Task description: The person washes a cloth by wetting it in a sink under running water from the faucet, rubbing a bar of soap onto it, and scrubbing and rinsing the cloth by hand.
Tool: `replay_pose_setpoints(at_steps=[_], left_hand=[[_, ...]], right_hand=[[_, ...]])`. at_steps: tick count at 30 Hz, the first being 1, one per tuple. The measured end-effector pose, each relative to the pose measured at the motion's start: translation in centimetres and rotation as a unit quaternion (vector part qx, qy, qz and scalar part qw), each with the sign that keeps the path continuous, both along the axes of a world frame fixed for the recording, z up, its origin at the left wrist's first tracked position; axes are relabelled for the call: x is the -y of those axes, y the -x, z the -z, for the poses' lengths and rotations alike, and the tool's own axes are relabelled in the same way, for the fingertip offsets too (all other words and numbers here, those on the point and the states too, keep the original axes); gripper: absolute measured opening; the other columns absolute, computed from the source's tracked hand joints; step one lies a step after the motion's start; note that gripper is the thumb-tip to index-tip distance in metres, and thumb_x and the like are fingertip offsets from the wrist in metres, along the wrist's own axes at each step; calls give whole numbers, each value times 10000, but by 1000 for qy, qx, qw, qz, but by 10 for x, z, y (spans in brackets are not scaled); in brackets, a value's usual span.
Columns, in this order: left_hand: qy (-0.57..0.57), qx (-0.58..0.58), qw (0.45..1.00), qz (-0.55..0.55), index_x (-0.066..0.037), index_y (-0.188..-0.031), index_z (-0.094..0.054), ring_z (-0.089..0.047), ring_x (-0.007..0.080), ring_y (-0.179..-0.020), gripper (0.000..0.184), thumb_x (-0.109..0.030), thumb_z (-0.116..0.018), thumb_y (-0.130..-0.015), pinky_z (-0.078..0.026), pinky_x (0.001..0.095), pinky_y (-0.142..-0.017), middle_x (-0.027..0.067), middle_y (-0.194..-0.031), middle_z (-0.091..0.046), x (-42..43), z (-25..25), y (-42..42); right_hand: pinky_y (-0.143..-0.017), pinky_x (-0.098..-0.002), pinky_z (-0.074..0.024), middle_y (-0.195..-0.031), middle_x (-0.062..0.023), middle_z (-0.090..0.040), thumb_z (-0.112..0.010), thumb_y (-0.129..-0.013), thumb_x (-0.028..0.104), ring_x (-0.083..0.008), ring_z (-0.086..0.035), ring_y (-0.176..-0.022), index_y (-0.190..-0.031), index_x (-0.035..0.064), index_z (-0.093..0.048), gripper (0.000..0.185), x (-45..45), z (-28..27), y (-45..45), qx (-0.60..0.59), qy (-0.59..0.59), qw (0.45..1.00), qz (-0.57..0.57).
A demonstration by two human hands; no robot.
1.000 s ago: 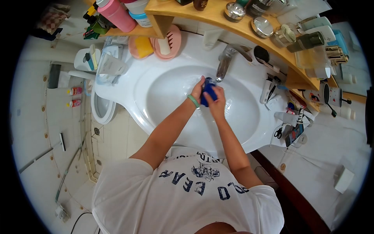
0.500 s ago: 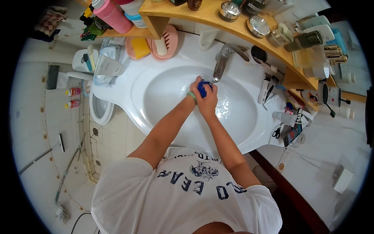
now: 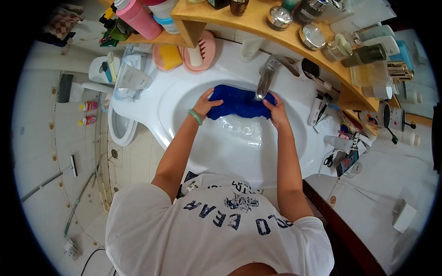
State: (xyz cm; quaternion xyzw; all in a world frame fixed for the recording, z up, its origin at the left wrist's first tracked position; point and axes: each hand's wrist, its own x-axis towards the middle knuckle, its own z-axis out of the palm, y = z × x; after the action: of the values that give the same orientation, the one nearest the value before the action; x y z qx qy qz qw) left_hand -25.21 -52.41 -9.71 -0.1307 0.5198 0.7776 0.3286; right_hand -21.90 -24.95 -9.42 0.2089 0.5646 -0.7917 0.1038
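Observation:
A wet blue cloth (image 3: 240,102) is stretched flat beneath the metal faucet (image 3: 265,79), over the white sink basin (image 3: 202,152). My left hand (image 3: 205,104), with a green bangle at the wrist, grips the cloth's left end, thumb on top. At the right end, my right hand (image 3: 276,111) pinches the cloth between thumb and fingers. Water (image 3: 241,131) runs off the cloth's lower edge into the basin. Some fingers of both hands are hidden behind the cloth.
Above the sink, a wooden shelf (image 3: 258,19) carries several jars and bottles. Pink soap dishes (image 3: 209,49) sit behind the basin. On the right counter lie scissors (image 3: 328,160), a phone (image 3: 347,163) and tubes. A toilet (image 3: 120,126) stands at the left.
My hands have moved apart. The blue cloth, bunched between them before, is now spread out under the faucet, and water flows off its lower edge.

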Motion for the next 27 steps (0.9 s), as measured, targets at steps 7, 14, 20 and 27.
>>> replay_pose_setpoints(at_steps=[7, 14, 20, 27], left_hand=[[-107, 51, 974, -193, -52, -1293, -415, -540, 174, -1029, 502, -212, -608, -859, -429, 320, -917, 62, -1123, -566, -43, -6, -20], [-411, 198, 883, -108, -116, -1162, -545, -563, 181, -906, 490, -511, -401, -912, -455, 339, -814, 11, -1010, -602, -105, 55, -32], [-186, 195, 960, -81, -122, -1102, -550, -576, 139, -886, 429, -481, -400, -921, -470, 296, -771, 22, -995, -602, -121, 35, -28], [-19, 46, 990, -129, -85, -1044, -585, -594, 118, -785, 309, -337, -443, -936, -481, 249, -726, 30, -880, -625, -74, 48, -13]], right_hand=[[-735, -265, -490, -987, -87, -614, -578, -861, 49, -153, -599, -831, -1154, -16, -523, 305, 47, -9, -17, 44, 49, 989, 133], [-747, -307, -465, -848, -110, -584, -720, -740, 195, -234, -597, -812, -1032, 54, -622, 339, 116, -52, -46, -195, -349, 915, -61], [-628, -388, -475, -767, -147, -624, -680, -751, 353, -344, -606, -709, -867, 38, -607, 343, 84, -20, -8, -111, -543, 832, 8], [-692, -265, -451, -818, -67, -609, -633, -805, 237, -147, -577, -761, -983, -3, -566, 306, 26, 45, -5, 22, -308, 951, -1]])
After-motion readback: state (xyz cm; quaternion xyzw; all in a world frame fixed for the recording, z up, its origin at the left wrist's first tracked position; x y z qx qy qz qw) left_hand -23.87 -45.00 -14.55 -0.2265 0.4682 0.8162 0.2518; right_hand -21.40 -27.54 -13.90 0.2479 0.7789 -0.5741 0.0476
